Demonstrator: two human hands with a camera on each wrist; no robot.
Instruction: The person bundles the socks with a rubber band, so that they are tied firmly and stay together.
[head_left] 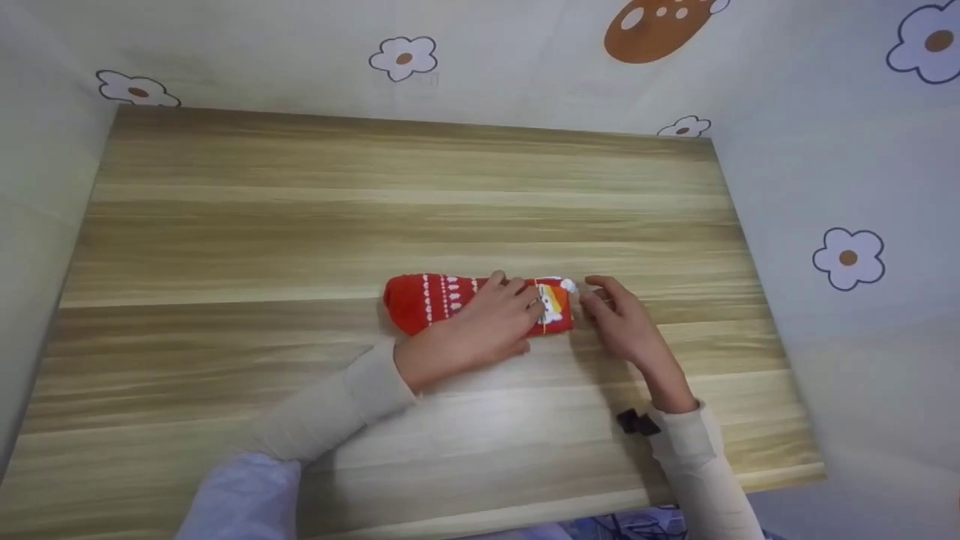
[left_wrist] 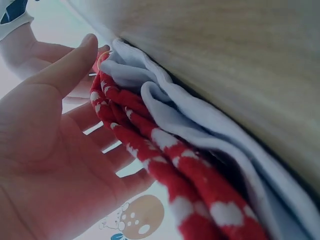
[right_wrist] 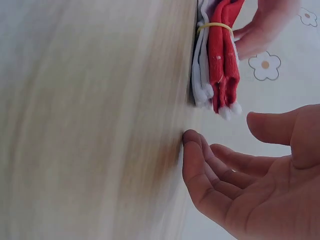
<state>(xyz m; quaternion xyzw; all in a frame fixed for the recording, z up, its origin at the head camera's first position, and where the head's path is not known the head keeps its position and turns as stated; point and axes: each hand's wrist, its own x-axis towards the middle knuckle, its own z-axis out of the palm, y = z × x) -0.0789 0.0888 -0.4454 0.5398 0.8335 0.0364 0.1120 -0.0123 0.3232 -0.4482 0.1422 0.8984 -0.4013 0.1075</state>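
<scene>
A bundle of folded socks (head_left: pixel 409 304) lies on the wooden table, red with white patterns on top and a cat picture near the cuff end. From the side, a pale grey-white pair (right_wrist: pixel 200 75) shows beneath the red socks (right_wrist: pixel 216 55). A thin yellow rubber band (right_wrist: pixel 215 25) circles the bundle near its cuffs. My left hand (head_left: pixel 491 319) rests over the middle of the socks, its fingers loosely extended in the left wrist view. Just right of the cuff end, my right hand (head_left: pixel 619 319) is apart from the bundle, with fingers slightly bent and nothing between them and the thumb.
The wood-grain table (head_left: pixel 300 225) meets a pale wall covering (head_left: pixel 510 67) with flower prints at the back and right. A small black object (head_left: pixel 637 422) is by the right sleeve. Dark cables (head_left: pixel 637 523) show below the table's front edge.
</scene>
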